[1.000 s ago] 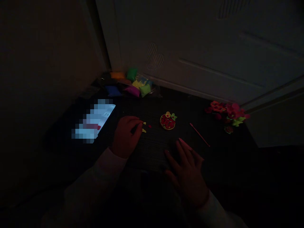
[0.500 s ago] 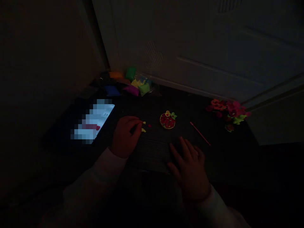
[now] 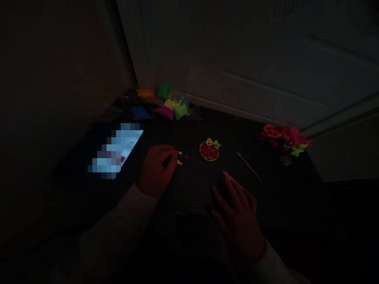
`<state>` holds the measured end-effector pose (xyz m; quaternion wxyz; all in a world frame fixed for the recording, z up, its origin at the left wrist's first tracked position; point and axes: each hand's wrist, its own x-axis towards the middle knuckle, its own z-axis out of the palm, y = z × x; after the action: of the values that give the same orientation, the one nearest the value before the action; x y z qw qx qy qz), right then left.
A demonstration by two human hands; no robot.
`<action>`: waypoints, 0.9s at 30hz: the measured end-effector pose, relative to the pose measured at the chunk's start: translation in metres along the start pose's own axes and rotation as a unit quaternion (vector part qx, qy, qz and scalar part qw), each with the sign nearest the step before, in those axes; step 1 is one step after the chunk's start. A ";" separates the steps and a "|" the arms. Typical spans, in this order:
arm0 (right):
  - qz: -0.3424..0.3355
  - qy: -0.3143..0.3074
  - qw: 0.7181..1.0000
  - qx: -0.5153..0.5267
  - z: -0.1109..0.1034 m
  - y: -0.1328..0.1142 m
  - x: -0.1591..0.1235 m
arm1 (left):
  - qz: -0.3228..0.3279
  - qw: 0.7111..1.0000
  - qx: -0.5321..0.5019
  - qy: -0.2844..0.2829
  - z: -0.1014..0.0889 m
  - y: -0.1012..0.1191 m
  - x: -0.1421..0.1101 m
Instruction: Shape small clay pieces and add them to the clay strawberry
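Note:
My left hand [image 3: 158,169] rests on the dark table with thumb and forefinger pinched together; a small yellow piece of clay [image 3: 180,153] shows at the fingertips. Close by lie another yellow scrap [image 3: 179,162] and a tiny red bit [image 3: 186,157]. My right hand [image 3: 239,213] hovers low over the table's front part, fingers apart and slightly bent. Under its fingers lies a pink pointed tool [image 3: 227,174], mostly hidden. Between the hands and farther back sits a round red clay piece [image 3: 209,151] with a yellow rim, a yellow flower and a green one.
A thin pink stick [image 3: 249,167] lies right of the clay piece. Pink and red flowers [image 3: 286,136] stand at the back right. Coloured clay packets [image 3: 164,103] are piled against the wall. A lit phone [image 3: 133,144] lies at the left. The room is very dark.
My right hand has drawn back slightly toward me, uncovering more of the pink tool. My left hand has stayed in place.

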<state>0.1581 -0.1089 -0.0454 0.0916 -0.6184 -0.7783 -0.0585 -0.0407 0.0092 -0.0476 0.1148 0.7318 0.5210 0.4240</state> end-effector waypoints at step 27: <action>-0.005 0.001 1.000 0.025 -0.004 -0.003 0.003 | -0.007 1.000 0.000 -0.007 0.000 0.000 0.000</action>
<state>0.1547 -0.1078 -0.0412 0.1072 -0.6117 -0.7827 -0.0403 -0.0407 0.0089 -0.0479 0.1215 0.7310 0.5251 0.4185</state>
